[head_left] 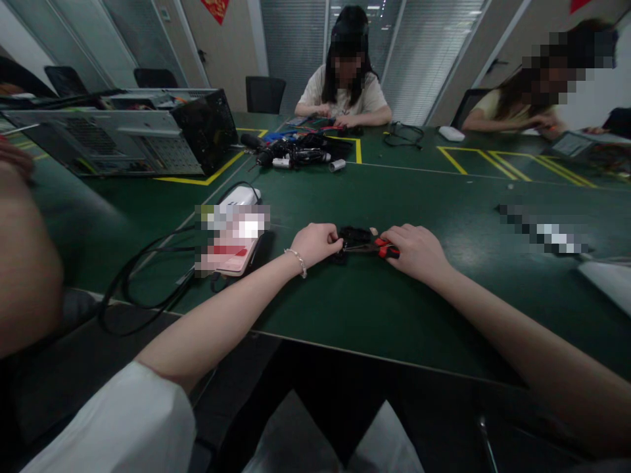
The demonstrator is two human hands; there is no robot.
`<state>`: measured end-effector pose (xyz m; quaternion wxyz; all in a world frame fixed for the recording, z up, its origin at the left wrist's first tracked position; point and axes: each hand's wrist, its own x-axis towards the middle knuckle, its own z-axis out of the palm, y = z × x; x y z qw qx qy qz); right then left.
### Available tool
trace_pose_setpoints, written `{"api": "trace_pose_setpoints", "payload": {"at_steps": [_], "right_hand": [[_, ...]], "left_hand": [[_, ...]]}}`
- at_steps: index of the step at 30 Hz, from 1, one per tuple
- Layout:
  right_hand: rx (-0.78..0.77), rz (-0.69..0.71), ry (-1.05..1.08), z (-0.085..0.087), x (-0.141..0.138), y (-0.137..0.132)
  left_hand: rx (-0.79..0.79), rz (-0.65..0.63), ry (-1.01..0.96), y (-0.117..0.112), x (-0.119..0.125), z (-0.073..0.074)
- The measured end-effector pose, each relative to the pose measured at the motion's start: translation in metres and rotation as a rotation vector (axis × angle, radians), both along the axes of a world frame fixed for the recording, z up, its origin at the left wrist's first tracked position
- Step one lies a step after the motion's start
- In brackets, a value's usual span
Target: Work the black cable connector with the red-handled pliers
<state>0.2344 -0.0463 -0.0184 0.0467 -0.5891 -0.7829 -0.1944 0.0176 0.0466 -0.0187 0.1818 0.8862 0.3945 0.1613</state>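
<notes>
My left hand (315,244), a bracelet on its wrist, is closed with thumb and fingers pinched at the near left side of a small dark part (355,235). The part lies low over the green table, and its details are too dark to make out. My right hand (418,251) is wrapped round the red and black handles of pliers (388,251). Their thin metal end points left, toward my left fingertips and the dark part. Whether the jaws touch it, I cannot tell.
Left of my hands lie a phone (239,253), a white device (241,197) and looped black cables (133,295). An opened computer case (123,135) stands at the back left. Tools and cables (296,150) are heaped ahead. Other people sit across the table and at left.
</notes>
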Motion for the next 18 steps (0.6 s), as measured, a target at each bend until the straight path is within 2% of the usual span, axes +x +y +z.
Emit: {"api": "trace_pose_setpoints", "payload": {"at_steps": [18], "right_hand": [[0.035, 0.034, 0.002, 0.0002, 0.0001, -0.0008]], "left_hand": [[0.009, 0.028, -0.007, 0.0018, 0.0004, -0.0052]]}}
